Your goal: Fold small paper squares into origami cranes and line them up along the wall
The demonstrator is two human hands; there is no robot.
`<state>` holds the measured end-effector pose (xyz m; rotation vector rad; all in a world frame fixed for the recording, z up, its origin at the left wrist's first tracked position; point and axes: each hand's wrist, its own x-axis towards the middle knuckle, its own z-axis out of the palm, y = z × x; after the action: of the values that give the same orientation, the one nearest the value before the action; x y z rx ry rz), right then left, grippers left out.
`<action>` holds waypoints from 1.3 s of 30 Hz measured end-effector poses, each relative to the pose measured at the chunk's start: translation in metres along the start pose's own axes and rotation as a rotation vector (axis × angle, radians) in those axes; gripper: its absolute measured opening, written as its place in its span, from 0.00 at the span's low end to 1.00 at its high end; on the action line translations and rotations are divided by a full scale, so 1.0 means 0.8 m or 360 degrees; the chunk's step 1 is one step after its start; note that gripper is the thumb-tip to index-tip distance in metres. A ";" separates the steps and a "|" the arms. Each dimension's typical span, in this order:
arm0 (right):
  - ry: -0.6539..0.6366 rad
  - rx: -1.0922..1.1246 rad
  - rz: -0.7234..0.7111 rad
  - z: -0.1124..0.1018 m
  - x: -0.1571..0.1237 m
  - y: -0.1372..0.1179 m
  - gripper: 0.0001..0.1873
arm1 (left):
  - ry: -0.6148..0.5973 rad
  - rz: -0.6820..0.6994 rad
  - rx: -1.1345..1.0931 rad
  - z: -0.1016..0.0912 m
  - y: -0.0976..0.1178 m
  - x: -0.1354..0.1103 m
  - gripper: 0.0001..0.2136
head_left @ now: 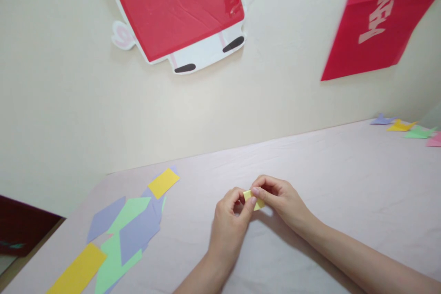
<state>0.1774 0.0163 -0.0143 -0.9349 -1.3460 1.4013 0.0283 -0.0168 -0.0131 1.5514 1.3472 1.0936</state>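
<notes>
A small folded piece of yellow paper (pixel 258 204) is held between both hands, just above the pale cloth surface. My left hand (pixel 231 213) pinches its left side, with the thumb lying on the front. From the right, my right hand (pixel 279 197) grips the upper edge between thumb and fingers. The fingertips cover part of the paper, so its full folded shape is hidden.
To the left lie loose purple, green and yellow paper sheets (pixel 139 232), overlapping. Several small folded paper pieces (pixel 399 126) stand in a row at the far right. Behind the cloth (pixel 193 225) rises a wall (pixel 206 110) with red decorations (pixel 182 9).
</notes>
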 end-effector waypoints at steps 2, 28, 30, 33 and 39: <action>0.0037 0.0032 0.0016 0.000 0.000 -0.002 0.15 | -0.0025 -0.0006 0.0016 0.001 -0.001 0.000 0.11; -0.0250 -0.0899 -0.0201 -0.021 0.009 -0.002 0.12 | 0.0012 0.0132 0.0487 -0.019 0.016 -0.013 0.09; -0.0384 -0.1161 -0.0265 -0.017 0.007 -0.003 0.12 | -0.0046 0.0288 0.0603 -0.028 0.018 -0.017 0.06; -0.0447 -0.1344 -0.0402 -0.012 0.006 0.000 0.08 | -0.0319 0.0603 0.0768 -0.039 0.015 -0.021 0.13; -0.0442 -0.1089 -0.0369 -0.036 0.014 -0.001 0.11 | -0.0667 0.0789 0.1095 -0.047 0.004 -0.017 0.18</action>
<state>0.2023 0.0345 -0.0157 -0.9869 -2.1429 0.9158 -0.0075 -0.0300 0.0006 2.5515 1.1183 0.5129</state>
